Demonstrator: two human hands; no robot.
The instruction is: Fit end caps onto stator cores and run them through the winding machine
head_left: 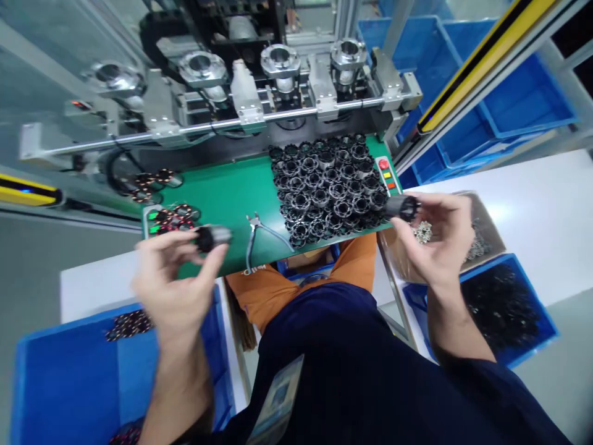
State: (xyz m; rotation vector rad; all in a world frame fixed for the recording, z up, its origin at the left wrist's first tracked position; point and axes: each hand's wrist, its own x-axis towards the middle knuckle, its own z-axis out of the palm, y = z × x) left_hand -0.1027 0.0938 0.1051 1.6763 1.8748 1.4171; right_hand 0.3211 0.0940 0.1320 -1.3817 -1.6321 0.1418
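My left hand (173, 284) pinches a stator core (217, 235) with a black end and a grey metal side, held above the green work mat (227, 198). Between the thumb and fingers of my right hand (440, 238) is a similar stator core (399, 207), beside the right edge of the packed black-ended cores (328, 185). Pliers (259, 232) with blue-grey handles lie on the mat between my hands, jaws pointing away from me. Several copper-wound stators (178, 216) sit beyond my left hand. Slight blur softens the left hand and its core.
Behind the mat stands a machine with round metal fixtures (280, 62) along a rail. A button panel (384, 173) is at the right. A cardboard box (491, 228) of small parts, a blue bin (551, 334) of black parts and a blue crate (65, 383) flank me.
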